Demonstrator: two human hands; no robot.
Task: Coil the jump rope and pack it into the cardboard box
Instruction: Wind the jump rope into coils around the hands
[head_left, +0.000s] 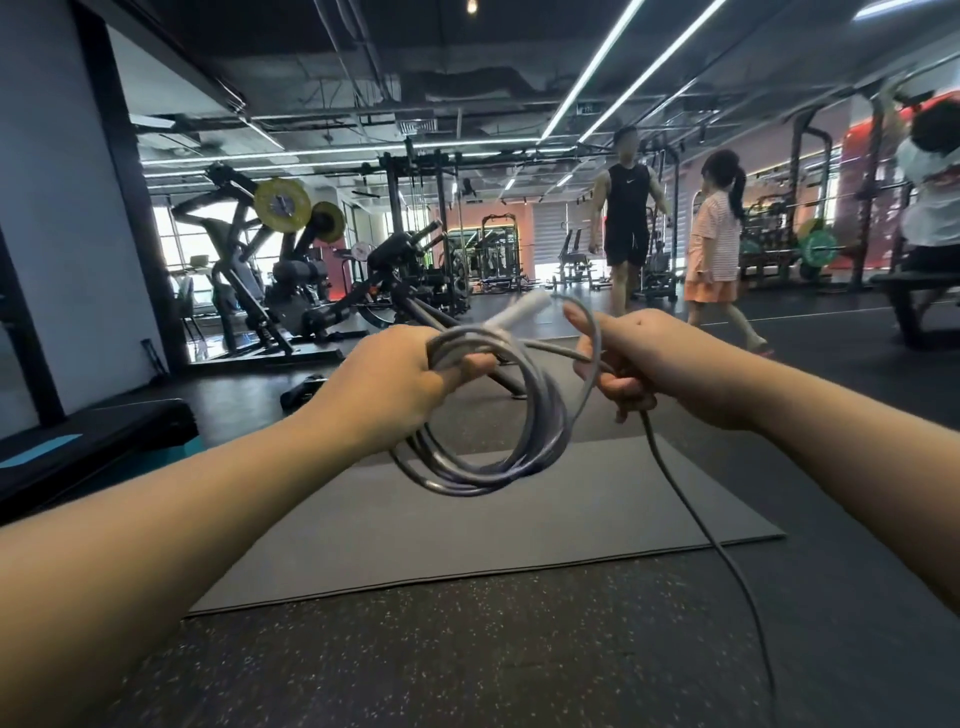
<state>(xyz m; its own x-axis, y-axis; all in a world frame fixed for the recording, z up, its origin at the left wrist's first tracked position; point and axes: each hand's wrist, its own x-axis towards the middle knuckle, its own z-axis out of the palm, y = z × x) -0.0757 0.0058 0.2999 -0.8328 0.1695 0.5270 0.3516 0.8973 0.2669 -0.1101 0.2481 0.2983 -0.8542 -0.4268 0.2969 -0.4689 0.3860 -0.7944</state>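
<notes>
My left hand (395, 384) grips several loops of a grey jump rope (524, 441); the coil hangs below my fist. A white handle (522, 310) of the rope sticks up and away above the coil. My right hand (654, 364) pinches the free strand of the same rope to the right of the coil. From that hand the loose strand drops down and runs off the bottom right of the frame. No cardboard box is in view.
A grey exercise mat (467, 525) lies on the speckled black gym floor below my hands. A dark step platform (93, 441) stands at the left. Weight machines (291, 270) fill the back left. Two people (628, 218) walk at the back right, and another person sits at the far right.
</notes>
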